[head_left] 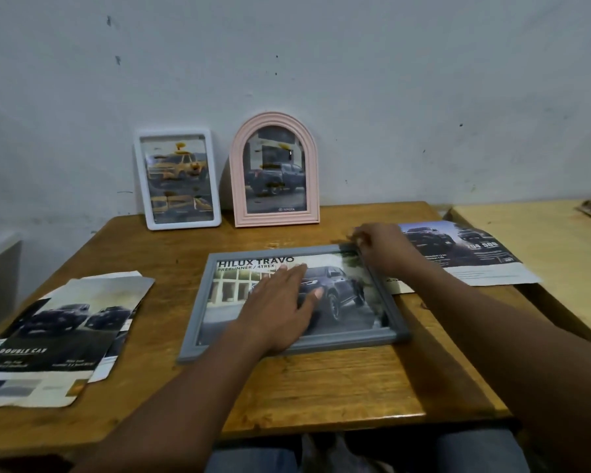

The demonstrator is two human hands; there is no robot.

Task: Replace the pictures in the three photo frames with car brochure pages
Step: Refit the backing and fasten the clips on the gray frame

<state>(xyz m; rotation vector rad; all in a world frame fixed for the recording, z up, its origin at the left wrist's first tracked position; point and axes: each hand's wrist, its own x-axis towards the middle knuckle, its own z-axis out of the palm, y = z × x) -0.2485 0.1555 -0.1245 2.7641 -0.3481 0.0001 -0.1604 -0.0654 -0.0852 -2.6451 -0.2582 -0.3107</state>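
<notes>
Grey frame (200, 302) lies flat in the middle of the wooden table (321, 387), face up, with a brochure page (342, 295) showing a dark pickup and a bold title filling its opening. From where I stand it looks light and stiff, a thin moulded rail with a matt finish, likely plastic. I cannot tell whether a clear pane sits over the page. If one does, it is the fragile part and would mark easily.

The person's left hand (280, 302) rests flat on the picture, fingers straight and slightly spread, palm down, pinning things in place. The right hand (379, 247) is at the far right corner, its fingers (359, 233) bunched together and seemingly pinching the rim there, though blur hides the exact contact.

I would take the grey frame by its two long rails, not by the centre, since pressure on the middle could flex or crack the front. The paper is glossy, thin and floppy; it will crease at a careless pinch and slide freely on smooth surfaces.

Two more frames lean upright against the pale, scuffed wall (389, 97): a white frame (185, 224) with rounded corners and a pink arched frame (236, 192) with ribbed moulding. Both have reflective fronts and car pictures inside. Loose pages (58, 336) with ragged edges lie to the left, and another sheet (464, 254) to the right.
</notes>
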